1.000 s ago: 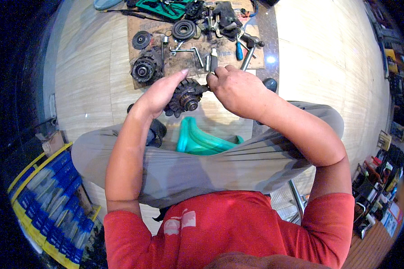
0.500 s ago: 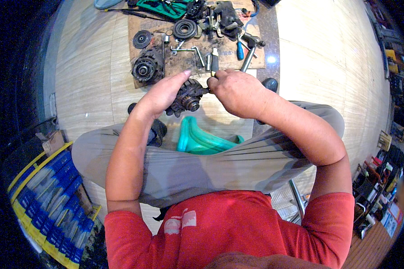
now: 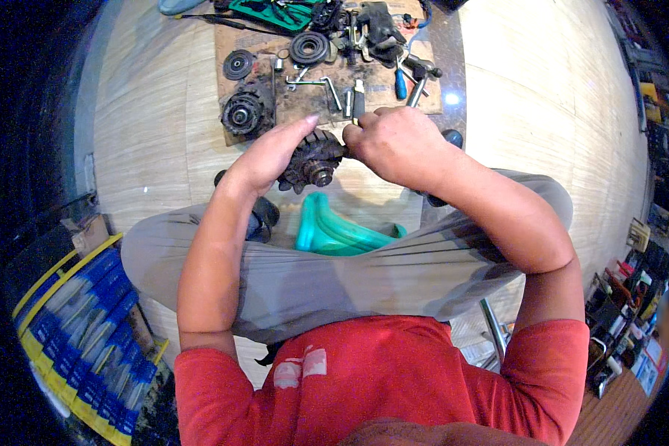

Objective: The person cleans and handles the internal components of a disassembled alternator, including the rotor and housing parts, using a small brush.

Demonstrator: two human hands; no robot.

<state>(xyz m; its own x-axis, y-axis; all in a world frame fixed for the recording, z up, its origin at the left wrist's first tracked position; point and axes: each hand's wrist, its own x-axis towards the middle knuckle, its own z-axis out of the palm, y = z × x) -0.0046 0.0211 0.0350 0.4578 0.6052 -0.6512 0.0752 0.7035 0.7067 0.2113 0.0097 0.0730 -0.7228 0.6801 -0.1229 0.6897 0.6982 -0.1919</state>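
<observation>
Black rotor (image 3: 314, 160) btwn hands, nr cardboard (image 3: 316, 108) edge. L hand (image 3: 266, 157) clamped on its L side, fingers mostly hidden; R hand (image 3: 395, 145) curled at its R, can't tell on what.

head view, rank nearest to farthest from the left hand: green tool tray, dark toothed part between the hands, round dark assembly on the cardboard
From the left hand:
1. Dark toothed part: against its right side.
2. Round dark assembly: just ahead, slightly left.
3. Green tool tray: well ahead, top edge.
</observation>
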